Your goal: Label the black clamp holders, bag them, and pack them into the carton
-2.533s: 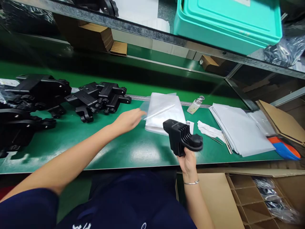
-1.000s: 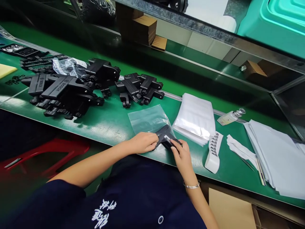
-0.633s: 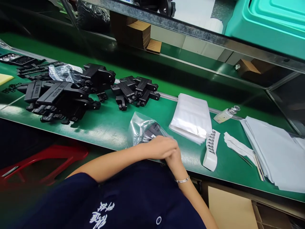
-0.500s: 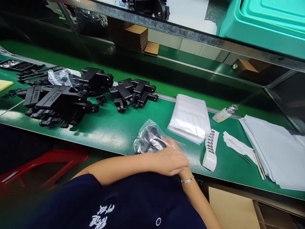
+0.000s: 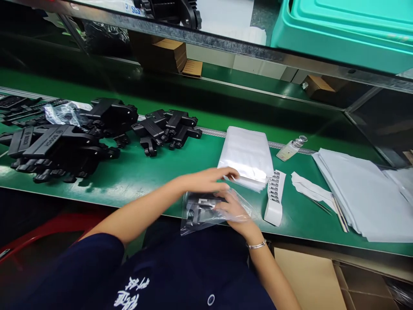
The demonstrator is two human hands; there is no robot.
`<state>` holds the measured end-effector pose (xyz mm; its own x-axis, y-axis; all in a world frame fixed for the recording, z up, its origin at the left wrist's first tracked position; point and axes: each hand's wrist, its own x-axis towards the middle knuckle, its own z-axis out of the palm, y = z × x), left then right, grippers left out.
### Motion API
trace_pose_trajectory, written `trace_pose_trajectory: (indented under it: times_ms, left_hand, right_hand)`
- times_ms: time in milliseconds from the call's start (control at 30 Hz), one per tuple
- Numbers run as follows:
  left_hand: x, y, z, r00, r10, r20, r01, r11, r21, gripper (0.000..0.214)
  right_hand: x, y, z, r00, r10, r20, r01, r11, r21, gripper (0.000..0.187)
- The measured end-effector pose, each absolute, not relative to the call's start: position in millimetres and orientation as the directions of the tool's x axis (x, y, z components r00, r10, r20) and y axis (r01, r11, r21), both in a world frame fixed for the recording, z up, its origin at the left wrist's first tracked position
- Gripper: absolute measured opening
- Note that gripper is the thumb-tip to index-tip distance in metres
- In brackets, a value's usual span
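Observation:
My left hand (image 5: 208,180) is above the bench with curved fingers apart and nothing in them. Its fingertips are close to the near edge of a stack of clear plastic bags (image 5: 247,150). Just below it, my right hand (image 5: 235,210) reaches inside a clear plastic bag (image 5: 190,226), whose film lies over the hand up to the wrist. In that bag is a black plastic bracket (image 5: 195,209) with a small white label, and my right fingers are around its end. The bag lies at the bench's front edge.
Piles of black brackets (image 5: 64,148) (image 5: 167,129) lie to the left. On the right are a strip of labels (image 5: 274,198), a small bottle (image 5: 291,148), tweezers (image 5: 319,204) and white sheets (image 5: 364,196). A metal shelf (image 5: 226,43) with a teal bin (image 5: 342,43) crosses above.
My left hand has come off my right hand and moved up toward the bag stack. The bagged bracket has turned and now lies lower. The whole view has shifted.

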<state>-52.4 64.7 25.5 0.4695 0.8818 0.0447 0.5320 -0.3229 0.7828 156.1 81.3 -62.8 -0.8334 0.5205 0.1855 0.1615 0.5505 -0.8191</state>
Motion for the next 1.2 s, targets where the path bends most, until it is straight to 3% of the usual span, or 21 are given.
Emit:
trace_pose_trajectory:
  times_ms: [67,133,233,300,367,467,533,567,600,667,733,833,900,1000,1100,1200]
  left_hand:
    - [-79.4,80.4,13.4,0.465,0.855,-0.230,0.641,-0.146,0.753,0.043]
    - [-92.5,90.0,-2.0,0.574,0.694,-0.435,0.640,-0.049,0.767,0.035]
    - [-96.5,85.9,-20.9,0.732,0.462,-0.501,0.519,0.100,0.849,0.030]
    - [-100.5,72.0,-26.8,0.770,0.440,-0.461,0.419,0.196,0.887,0.037]
    - [-108.9,53.5,-28.0,0.743,0.558,-0.370,0.274,0.250,0.929,0.048]
    - [-119.1,26.8,-24.9,0.483,0.840,-0.249,0.102,0.228,0.968,0.058]
    - [-116.7,14.3,-21.5,0.241,0.946,-0.216,0.132,0.189,0.973,0.062]
    - [-112.2,9.8,-19.6,0.136,0.971,-0.199,0.194,0.171,0.966,0.062]
    - [-106.1,6.1,-17.7,0.052,0.983,-0.176,0.273,0.156,0.949,0.062]
    - [-91.1,-0.5,-13.4,-0.033,0.992,-0.124,0.443,0.126,0.888,0.064]
    - [-76.8,-8.5,-8.8,-0.013,0.999,-0.052,0.599,0.050,0.799,0.076]
    - [-67.1,-20.1,-5.2,0.132,0.973,0.190,0.756,-0.223,0.615,0.096]
    - [-68.4,-20.8,-6.6,0.309,0.881,0.359,0.758,-0.456,0.467,0.090]
    - [-68.1,-10.3,-10.3,0.470,0.789,0.395,0.711,-0.604,0.361,0.074]
    - [-50.3,3.3,-4.9,0.507,0.774,0.381,0.684,-0.629,0.368,0.063]
    - [-8.5,15.1,13.8,0.652,0.692,0.308,0.548,-0.712,0.439,0.043]
  right_hand:
    - [154.3,81.4,-49.0,-0.889,0.423,0.177,0.158,0.644,-0.749,0.025]
    - [150.2,78.3,-34.6,-0.912,0.369,0.181,0.118,0.658,-0.744,0.028]
    - [152.5,77.2,-17.3,-0.944,0.282,0.171,0.041,0.615,-0.787,0.033]
    - [163.2,83.7,-15.2,-0.921,0.337,0.195,0.040,0.580,-0.814,0.031]
    - [178.1,95.4,-21.9,-0.805,0.545,0.237,0.114,0.533,-0.838,0.024]
    - [194.4,109.1,-34.3,-0.374,0.895,0.243,0.194,0.331,-0.923,0.017]
    - [193.3,106.2,-31.2,-0.088,0.964,0.250,0.127,0.259,-0.957,0.017]
    - [188.5,100.4,-24.5,-0.055,0.955,0.293,0.113,0.297,-0.948,0.017]
    - [181.2,92.5,-14.9,-0.101,0.925,0.367,0.127,0.378,-0.917,0.018]
    - [161.3,74.9,8.8,-0.475,0.746,0.468,0.197,0.608,-0.769,0.024]
    - [139.9,63.1,30.3,-0.703,0.581,0.410,0.268,0.751,-0.604,0.040]
    - [125.4,65.7,46.7,-0.849,0.488,0.204,0.321,0.782,-0.535,0.030]
    - [134.3,72.2,49.3,-0.899,0.428,0.088,0.297,0.745,-0.598,0.031]
    - [163.0,69.0,47.9,-0.861,0.497,0.107,0.287,0.650,-0.704,0.054]
    - [193.5,52.0,40.9,-0.771,0.593,0.231,0.341,0.692,-0.636,0.052]
    - [226.9,36.7,30.8,-0.755,0.596,0.273,0.406,0.752,-0.520,0.049]
